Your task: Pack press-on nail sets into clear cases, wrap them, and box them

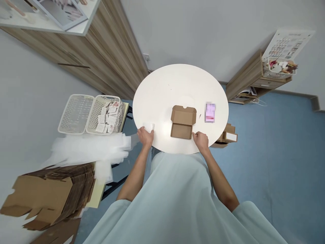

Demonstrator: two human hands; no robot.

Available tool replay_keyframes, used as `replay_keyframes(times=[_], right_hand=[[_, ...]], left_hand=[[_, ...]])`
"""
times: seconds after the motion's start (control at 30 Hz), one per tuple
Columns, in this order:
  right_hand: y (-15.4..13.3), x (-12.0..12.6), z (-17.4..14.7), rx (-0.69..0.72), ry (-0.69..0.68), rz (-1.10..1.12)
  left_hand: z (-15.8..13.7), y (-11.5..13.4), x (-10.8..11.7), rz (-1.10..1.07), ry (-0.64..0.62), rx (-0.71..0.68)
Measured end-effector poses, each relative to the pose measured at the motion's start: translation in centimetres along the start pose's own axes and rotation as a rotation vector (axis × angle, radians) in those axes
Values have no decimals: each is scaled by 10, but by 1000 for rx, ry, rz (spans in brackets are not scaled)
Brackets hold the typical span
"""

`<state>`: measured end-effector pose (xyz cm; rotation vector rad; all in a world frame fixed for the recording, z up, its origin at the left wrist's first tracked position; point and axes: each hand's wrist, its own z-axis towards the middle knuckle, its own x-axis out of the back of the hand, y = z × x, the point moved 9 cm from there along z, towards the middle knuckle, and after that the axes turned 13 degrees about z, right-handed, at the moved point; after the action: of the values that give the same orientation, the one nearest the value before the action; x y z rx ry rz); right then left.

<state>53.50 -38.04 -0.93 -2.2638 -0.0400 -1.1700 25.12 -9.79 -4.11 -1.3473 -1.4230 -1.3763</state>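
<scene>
An open brown cardboard box [181,131] stands on the round white table [175,81], its lid raised away from me. At the box's near right corner is my right hand [201,140], fingers curled and closed with the thumb side against the edge. My left hand [145,136], at the table's left front edge, is closed on a small white packet [149,127]. The packet is pale against the table, so its exact kind is unclear. To the right of the box lies a pink-purple phone-sized item [210,112], blurred out.
On the left, a white plastic basket [104,115] holds several small white packets. Nearer me are a stack of translucent white sheets [91,148] and flattened cardboard boxes [48,196]. Folded boxes [230,135] sit below the table's right edge. A wooden cabinet [243,79] stands at right.
</scene>
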Motion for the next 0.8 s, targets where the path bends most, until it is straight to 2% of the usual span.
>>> replay_keyframes(times=[0.1,0.27,0.43,0.63,0.8], right_hand=[[4,0,-7,-6,-10,59],[8,2,-14,5,4,137],[10,8,-17,0,12,188],[1,11,-16,42,19,211],[-14,17,-14,86,23,238]], left_hand=[[7,-22,-5,103,-59,82],[2,-21,-6,131,6,127],[-2,-19,-6,-2,11,73],[-4,-19,6,-65,32,42],[-10,4,22,-250,-13,-86]])
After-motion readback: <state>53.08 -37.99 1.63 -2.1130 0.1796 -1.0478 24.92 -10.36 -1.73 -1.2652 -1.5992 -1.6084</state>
